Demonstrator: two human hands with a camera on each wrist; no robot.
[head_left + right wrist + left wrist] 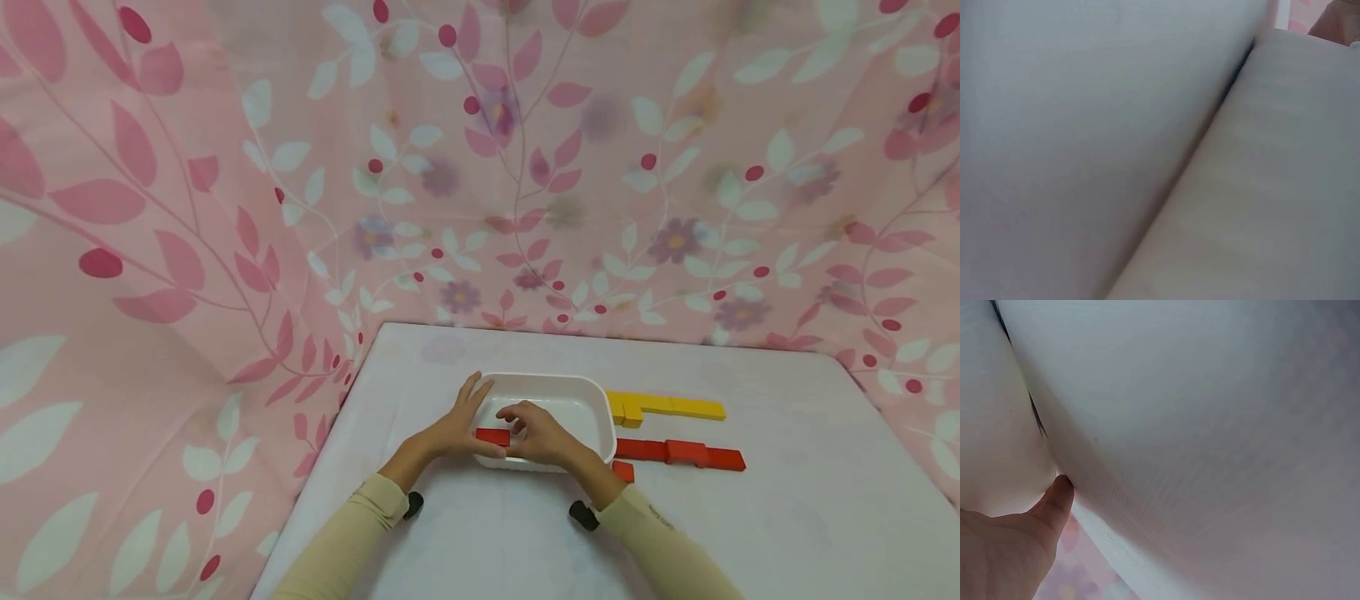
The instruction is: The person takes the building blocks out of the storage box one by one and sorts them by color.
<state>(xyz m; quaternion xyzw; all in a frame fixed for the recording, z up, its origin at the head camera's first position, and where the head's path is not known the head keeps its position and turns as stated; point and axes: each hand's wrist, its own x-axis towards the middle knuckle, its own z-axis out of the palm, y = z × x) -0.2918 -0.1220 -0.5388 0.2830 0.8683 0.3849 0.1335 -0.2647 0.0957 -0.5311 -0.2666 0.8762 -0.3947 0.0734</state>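
A white plastic tray (558, 383) lies on the table, with a red block (492, 436) inside its front left part. My left hand (450, 429) is at the tray's left end, fingers spread and upright by the rim and thumb stretched along the front side. In the left wrist view, the left thumb (1054, 503) is beside a pale wall. My right hand (543, 437) reaches over the front rim; its curled fingers and thumb come together at the block's right end, partly hiding it. The right wrist view shows mostly pale surfaces.
Yellow blocks (667, 406) form a row right of the tray. A row of red blocks (686, 452) lies nearer, with another red block (622, 472) by the tray's front right corner. White cloth (480, 542) covers the table; a floral curtain (525, 167) hangs behind.
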